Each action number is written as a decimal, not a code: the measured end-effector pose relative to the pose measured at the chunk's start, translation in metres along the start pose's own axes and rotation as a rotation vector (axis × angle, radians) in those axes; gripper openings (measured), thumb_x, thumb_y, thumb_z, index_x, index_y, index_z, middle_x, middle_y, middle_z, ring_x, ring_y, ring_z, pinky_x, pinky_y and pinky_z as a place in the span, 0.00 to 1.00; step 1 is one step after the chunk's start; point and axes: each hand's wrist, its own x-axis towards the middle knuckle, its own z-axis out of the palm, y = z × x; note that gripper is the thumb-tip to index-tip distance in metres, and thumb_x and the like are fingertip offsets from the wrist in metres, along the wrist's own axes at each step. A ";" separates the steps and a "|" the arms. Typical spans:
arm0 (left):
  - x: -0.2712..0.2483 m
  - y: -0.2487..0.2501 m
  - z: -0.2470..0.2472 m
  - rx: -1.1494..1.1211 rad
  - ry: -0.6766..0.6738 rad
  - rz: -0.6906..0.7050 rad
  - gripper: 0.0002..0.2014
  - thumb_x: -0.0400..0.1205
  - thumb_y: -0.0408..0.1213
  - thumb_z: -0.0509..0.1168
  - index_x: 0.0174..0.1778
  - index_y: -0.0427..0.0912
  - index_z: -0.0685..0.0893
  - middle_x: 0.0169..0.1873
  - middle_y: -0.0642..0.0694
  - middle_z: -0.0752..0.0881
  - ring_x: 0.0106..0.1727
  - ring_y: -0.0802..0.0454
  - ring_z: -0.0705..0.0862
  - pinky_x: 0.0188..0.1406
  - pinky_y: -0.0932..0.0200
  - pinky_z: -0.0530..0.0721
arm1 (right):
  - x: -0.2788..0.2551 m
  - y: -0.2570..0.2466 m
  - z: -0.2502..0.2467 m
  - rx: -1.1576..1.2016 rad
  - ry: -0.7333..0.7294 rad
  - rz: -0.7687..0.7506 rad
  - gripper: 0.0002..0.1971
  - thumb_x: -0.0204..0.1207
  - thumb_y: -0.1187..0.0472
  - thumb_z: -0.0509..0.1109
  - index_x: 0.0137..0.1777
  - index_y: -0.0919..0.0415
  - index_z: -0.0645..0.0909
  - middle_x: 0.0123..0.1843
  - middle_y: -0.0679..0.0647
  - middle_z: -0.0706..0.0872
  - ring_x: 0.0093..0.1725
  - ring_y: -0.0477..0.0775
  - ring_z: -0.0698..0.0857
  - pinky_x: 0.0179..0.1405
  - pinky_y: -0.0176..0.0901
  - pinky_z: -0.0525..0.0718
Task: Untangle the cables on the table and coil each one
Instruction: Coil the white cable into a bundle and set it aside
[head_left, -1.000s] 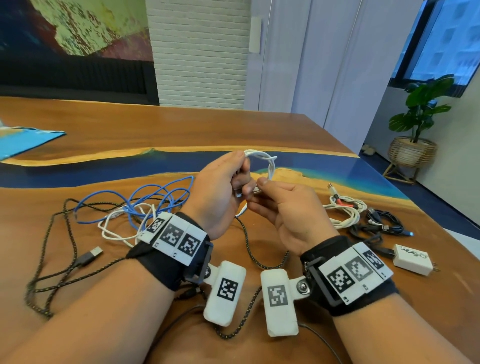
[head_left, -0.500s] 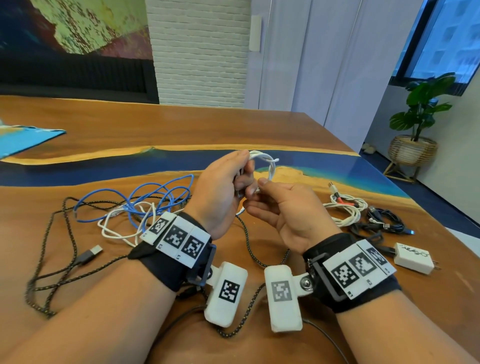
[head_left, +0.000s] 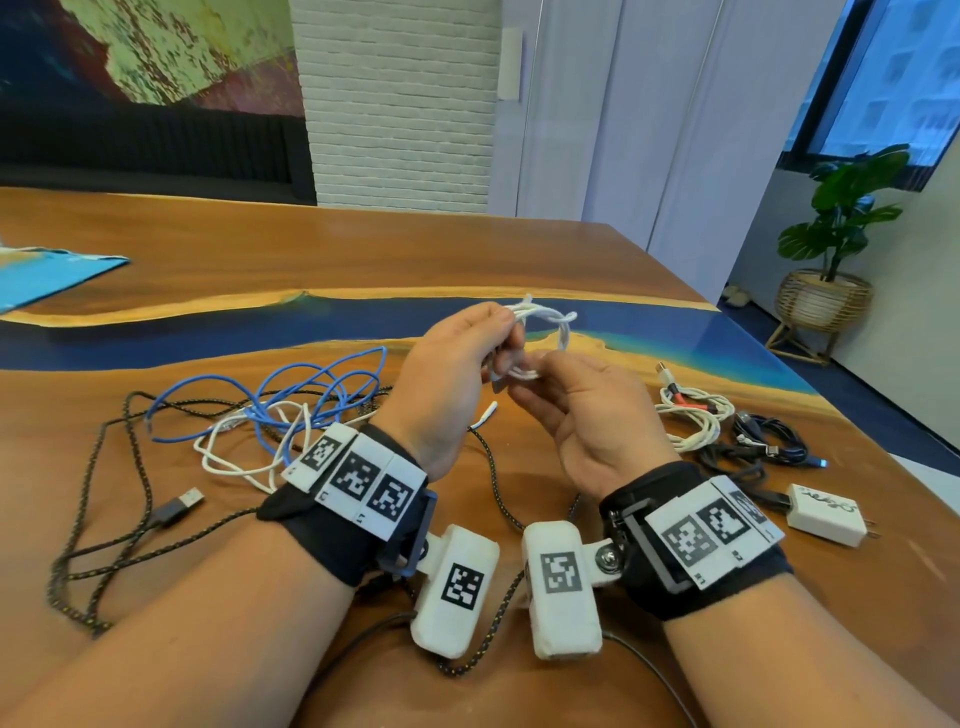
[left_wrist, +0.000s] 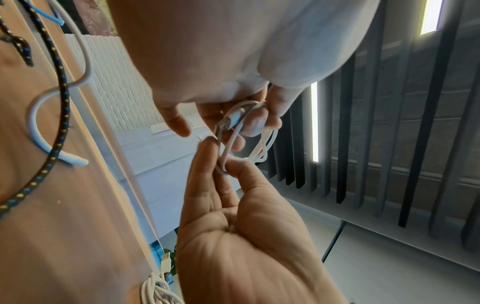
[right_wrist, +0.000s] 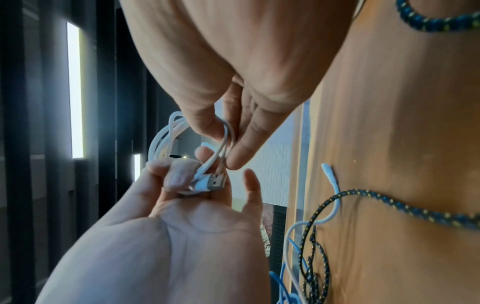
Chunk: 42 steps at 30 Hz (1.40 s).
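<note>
A small white cable coil (head_left: 563, 332) is held above the table between both hands. My left hand (head_left: 506, 353) grips it with curled fingers, and its USB plug (right_wrist: 210, 182) lies across those fingers. My right hand (head_left: 535, 366) pinches a loop of the same coil (left_wrist: 270, 144) between thumb and forefinger (right_wrist: 233, 158). On the table to the left lies a tangle of a blue cable (head_left: 291, 384), a loose white cable (head_left: 234, 462) and a black braided cable (head_left: 104, 457), which runs under my wrists.
At the right lie a cream coiled cable (head_left: 691, 421), a black cable bundle (head_left: 769, 441) and a white charger (head_left: 826, 514). The table's right edge (head_left: 883, 441) runs just beyond them. A blue sheet (head_left: 52, 275) lies at the far left.
Both hands stay together on the white coil. The right hand's fingers have shifted slightly on the loop; the cables on the table have not moved.
</note>
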 end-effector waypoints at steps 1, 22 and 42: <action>0.001 -0.001 0.000 0.004 0.030 -0.011 0.17 0.92 0.38 0.54 0.39 0.42 0.80 0.29 0.49 0.75 0.38 0.52 0.77 0.43 0.59 0.74 | 0.000 -0.001 -0.001 -0.038 0.032 -0.027 0.05 0.81 0.71 0.71 0.53 0.68 0.88 0.46 0.64 0.92 0.41 0.55 0.91 0.40 0.43 0.92; 0.009 -0.005 -0.015 -0.201 0.138 -0.231 0.11 0.90 0.37 0.64 0.47 0.37 0.87 0.31 0.45 0.84 0.29 0.55 0.81 0.31 0.64 0.83 | -0.003 -0.015 -0.005 0.050 -0.225 -0.019 0.25 0.76 0.72 0.74 0.74 0.61 0.78 0.40 0.57 0.87 0.30 0.49 0.80 0.35 0.42 0.86; 0.007 -0.001 -0.003 -0.300 0.269 -0.163 0.07 0.87 0.31 0.68 0.48 0.33 0.90 0.38 0.39 0.90 0.37 0.50 0.89 0.39 0.63 0.89 | -0.006 -0.020 -0.014 -0.098 -0.294 0.111 0.08 0.72 0.56 0.75 0.44 0.60 0.83 0.33 0.54 0.87 0.28 0.48 0.84 0.28 0.42 0.88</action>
